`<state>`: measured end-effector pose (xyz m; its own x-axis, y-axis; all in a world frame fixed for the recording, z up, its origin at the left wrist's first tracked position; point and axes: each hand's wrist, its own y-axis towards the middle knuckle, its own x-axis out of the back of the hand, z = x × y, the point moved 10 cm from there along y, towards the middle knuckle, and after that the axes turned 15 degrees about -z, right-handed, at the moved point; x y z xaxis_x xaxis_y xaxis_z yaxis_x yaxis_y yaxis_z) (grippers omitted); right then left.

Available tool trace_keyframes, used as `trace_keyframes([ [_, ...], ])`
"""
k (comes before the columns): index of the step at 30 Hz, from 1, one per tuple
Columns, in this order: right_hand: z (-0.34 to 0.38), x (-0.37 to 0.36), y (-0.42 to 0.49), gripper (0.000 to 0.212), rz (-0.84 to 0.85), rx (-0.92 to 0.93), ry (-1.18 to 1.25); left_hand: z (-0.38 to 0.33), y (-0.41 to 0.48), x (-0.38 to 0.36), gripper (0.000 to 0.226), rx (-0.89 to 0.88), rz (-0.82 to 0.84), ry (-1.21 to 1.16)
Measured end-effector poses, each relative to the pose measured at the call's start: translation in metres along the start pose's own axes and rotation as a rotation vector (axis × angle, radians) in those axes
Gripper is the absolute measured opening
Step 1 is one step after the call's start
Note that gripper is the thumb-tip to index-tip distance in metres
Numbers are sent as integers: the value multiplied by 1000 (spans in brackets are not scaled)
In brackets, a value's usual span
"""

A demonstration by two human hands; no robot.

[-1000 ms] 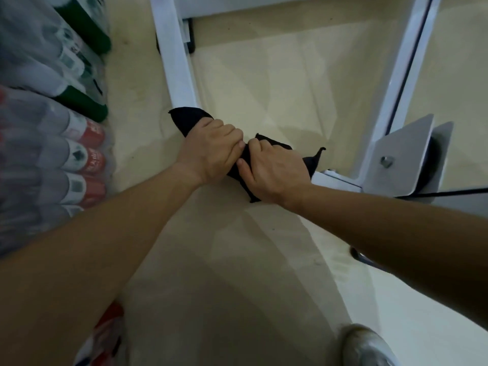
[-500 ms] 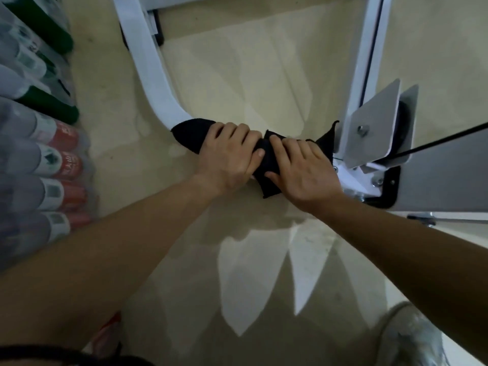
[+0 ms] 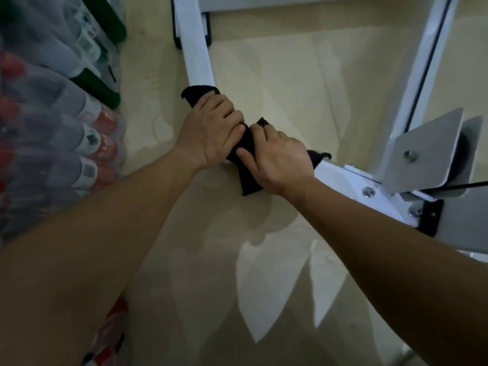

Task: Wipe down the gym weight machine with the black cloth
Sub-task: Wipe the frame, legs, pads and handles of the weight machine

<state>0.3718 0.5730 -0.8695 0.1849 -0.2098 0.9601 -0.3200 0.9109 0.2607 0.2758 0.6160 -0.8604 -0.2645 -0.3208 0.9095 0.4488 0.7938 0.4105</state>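
Plainly the job was somewhere in its middle. The black cloth (image 3: pixel 248 178) lay wrapped over the low white base bar (image 3: pixel 196 56) of the weight machine (image 3: pixel 340 178), down near the floor (image 3: pixel 277 83), and both hands were on it, so the bar was the part being wiped. Nothing in view showed which stretches had been cleaned, for the paint looked alike on either side of the cloth. As a judgement, the bare length of bar running up toward its black foot, the stretch toward the bolted joint, the upright post (image 3: pixel 422 62), the grey bracket plate (image 3: pixel 427 143) and the dark cable (image 3: pixel 464 184) beside it might all be left to do, along with whatever of the machine lay outside the frame. The left hand (image 3: pixel 208 133) sat at the upper end of the cloth, knuckles up, fingers curled over the far side of the bar and clamped on the fabric, with a dark corner poking out above it. The right hand (image 3: pixel 280 162) lay just beside it, almost touching, its fingers likewise folded over cloth and bar and its thumb pressed along the near side. A loose flap hung below the wrist, and another tip showed past the hand's far edge. Neither hand was slack or spread. Shrink-wrapped bottles (image 3: pixel 52 114) were stacked well to the left, apart from the work.
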Motion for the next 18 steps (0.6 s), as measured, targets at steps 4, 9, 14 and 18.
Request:
trace_keyframes([
  [4, -38, 16, -48, 64, 9, -4, -67, -49, -12, -1, 36, 45, 10, -3],
  [9, -68, 24, -71, 65, 59, 4, -81, -89, -11, -7, 38, 55, -8, -96],
  [14, -30, 11, -24, 55, 121, -18, 13, -31, -11, 2, 42, 163, -50, -60],
  [18, 0, -10, 21, 36, 217, -41, 135, 14, -9, -2, 48, 317, 87, -53],
])
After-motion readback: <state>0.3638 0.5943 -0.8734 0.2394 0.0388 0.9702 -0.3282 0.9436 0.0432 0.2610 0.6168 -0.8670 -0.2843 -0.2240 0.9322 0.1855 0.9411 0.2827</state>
